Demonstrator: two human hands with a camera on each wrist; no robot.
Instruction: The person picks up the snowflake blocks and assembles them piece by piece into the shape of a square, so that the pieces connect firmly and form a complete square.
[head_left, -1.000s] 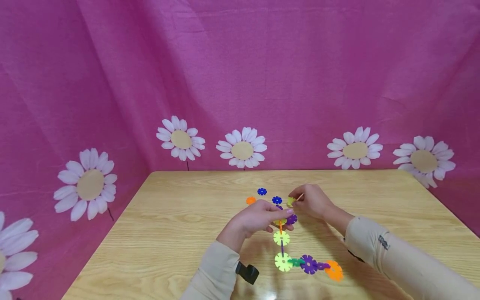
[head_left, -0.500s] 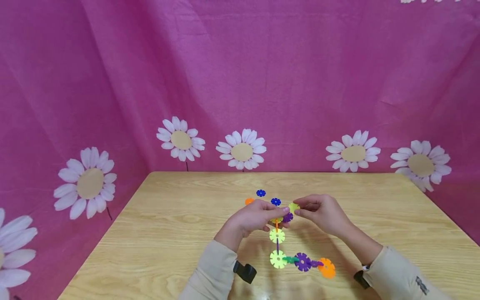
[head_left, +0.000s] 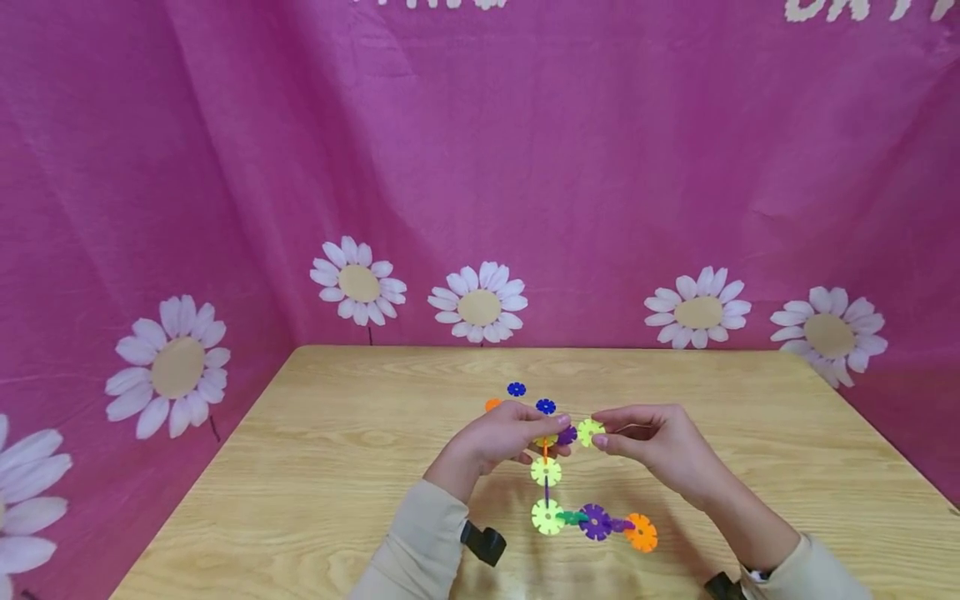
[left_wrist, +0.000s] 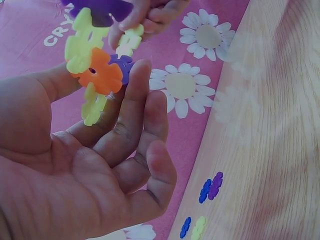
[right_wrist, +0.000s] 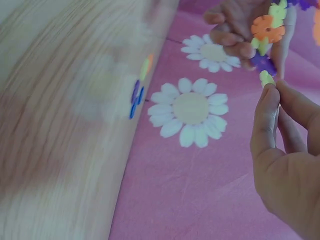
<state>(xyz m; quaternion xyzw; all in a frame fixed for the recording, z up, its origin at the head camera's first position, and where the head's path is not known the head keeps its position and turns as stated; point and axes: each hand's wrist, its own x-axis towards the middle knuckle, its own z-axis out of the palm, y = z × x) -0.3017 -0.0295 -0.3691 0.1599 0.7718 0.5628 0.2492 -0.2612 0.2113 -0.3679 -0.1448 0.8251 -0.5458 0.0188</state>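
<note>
My left hand [head_left: 498, 440] grips one end of a chain of notched plastic discs by thumb and fingers. From there the chain hangs over the table: a yellow disc [head_left: 546, 472], another yellow disc, then a bend rightward through a green disc [head_left: 573, 517] and purple ones to an orange disc [head_left: 642, 532]. A purple disc [head_left: 567, 435] sticks out right of the left fingertips. Right beside it, my right hand [head_left: 663, 446] pinches a loose-looking yellow disc [head_left: 590, 432] by its edge. In the left wrist view an orange disc [left_wrist: 102, 74] sits in the grip.
Behind the left hand, blue discs [head_left: 516, 389] and an orange disc [head_left: 492, 405] lie on the wooden table [head_left: 337, 450]. The left wrist view also shows a purple disc [left_wrist: 216, 186] and a yellow disc [left_wrist: 199, 228] there. A pink cloth [head_left: 585, 167] with daisies hangs behind.
The right hand has drawn back toward me with the yellow disc, its flat face now turned to the head camera beside the purple disc. The left hand and chain shift only slightly left in view.
</note>
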